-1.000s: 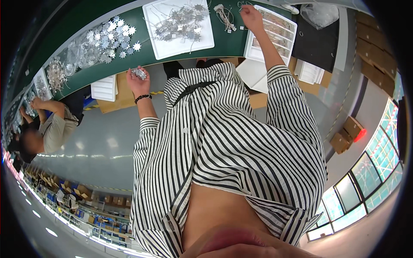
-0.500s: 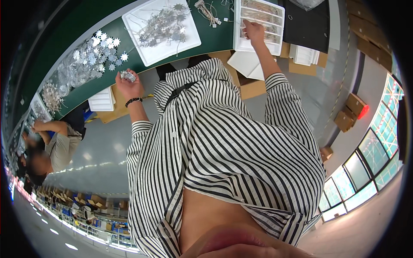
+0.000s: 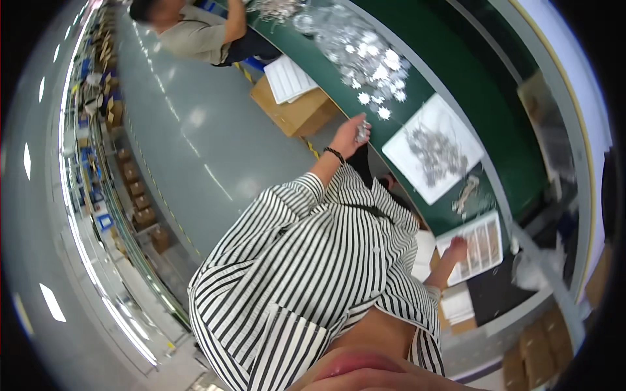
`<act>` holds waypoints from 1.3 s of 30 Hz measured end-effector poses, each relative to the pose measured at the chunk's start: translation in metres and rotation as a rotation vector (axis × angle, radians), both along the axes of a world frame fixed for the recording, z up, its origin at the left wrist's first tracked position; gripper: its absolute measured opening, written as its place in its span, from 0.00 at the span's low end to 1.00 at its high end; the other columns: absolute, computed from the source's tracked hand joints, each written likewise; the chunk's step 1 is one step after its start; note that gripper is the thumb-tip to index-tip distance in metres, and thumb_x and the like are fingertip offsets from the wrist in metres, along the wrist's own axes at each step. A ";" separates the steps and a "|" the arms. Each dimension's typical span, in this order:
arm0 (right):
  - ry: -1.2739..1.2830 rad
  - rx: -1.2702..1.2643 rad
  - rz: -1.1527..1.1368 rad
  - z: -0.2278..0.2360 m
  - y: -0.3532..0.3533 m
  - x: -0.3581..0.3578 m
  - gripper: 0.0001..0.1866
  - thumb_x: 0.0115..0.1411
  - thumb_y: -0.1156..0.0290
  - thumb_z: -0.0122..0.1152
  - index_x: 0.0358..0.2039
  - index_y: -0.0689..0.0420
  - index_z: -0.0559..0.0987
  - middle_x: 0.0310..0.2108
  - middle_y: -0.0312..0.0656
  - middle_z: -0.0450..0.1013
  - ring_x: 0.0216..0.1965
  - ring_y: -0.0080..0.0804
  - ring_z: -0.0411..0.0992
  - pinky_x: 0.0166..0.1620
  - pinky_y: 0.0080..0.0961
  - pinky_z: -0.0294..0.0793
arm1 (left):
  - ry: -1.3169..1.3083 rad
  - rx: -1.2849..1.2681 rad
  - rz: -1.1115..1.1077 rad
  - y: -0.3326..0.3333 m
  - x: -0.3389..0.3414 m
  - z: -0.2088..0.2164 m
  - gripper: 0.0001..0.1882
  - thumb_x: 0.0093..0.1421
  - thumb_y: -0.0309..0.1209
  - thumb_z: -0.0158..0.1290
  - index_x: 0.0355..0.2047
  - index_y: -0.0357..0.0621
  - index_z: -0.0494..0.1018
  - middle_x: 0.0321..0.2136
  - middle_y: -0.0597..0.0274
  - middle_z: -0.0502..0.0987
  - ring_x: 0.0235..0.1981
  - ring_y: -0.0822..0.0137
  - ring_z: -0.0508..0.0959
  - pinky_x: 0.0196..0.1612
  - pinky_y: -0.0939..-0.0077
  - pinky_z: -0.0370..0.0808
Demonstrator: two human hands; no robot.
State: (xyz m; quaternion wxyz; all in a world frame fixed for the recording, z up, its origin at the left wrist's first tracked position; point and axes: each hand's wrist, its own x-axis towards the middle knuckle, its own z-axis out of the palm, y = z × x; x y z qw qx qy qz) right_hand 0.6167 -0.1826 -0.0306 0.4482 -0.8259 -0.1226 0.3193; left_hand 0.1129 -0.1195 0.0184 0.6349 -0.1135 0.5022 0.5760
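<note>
My left hand [image 3: 352, 137] is closed around several small silvery star-shaped pieces [image 3: 362, 132], just off the green table's edge. Beyond it on the table lies a heap of loose silvery star-shaped pieces [image 3: 385, 73], partly in clear plastic. A white tray [image 3: 405, 164] between my hands bears a tangled pile of star pieces with thin wires [image 3: 435, 156]. My right hand [image 3: 454, 251] is over the near side of a white compartment tray [image 3: 497, 229] with thin brownish strips in its slots. Motion blur hides whether its fingers hold anything.
A bundle of pale wires [image 3: 465, 194] lies between the trays. Beside the compartment tray are a black mat [image 3: 494, 292] and a clear plastic bag [image 3: 538, 266]. White trays [image 3: 290, 79] rest on a cardboard box [image 3: 277, 111] by the table; a co-worker [image 3: 202, 40] is beyond.
The view has swung and tilted, so the table now runs down the right side. My left hand still holds star pieces; my right hand stays over the compartment tray.
</note>
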 end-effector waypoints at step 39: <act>0.144 0.434 0.946 0.265 0.207 -0.500 0.07 0.63 0.77 0.60 0.41 0.63 0.80 0.36 0.37 0.77 0.32 0.18 0.69 0.36 0.12 0.68 | 0.320 0.416 -0.378 0.129 -0.146 0.189 0.18 0.61 0.26 0.60 0.51 0.40 0.77 0.34 0.65 0.79 0.30 0.78 0.72 0.30 0.86 0.70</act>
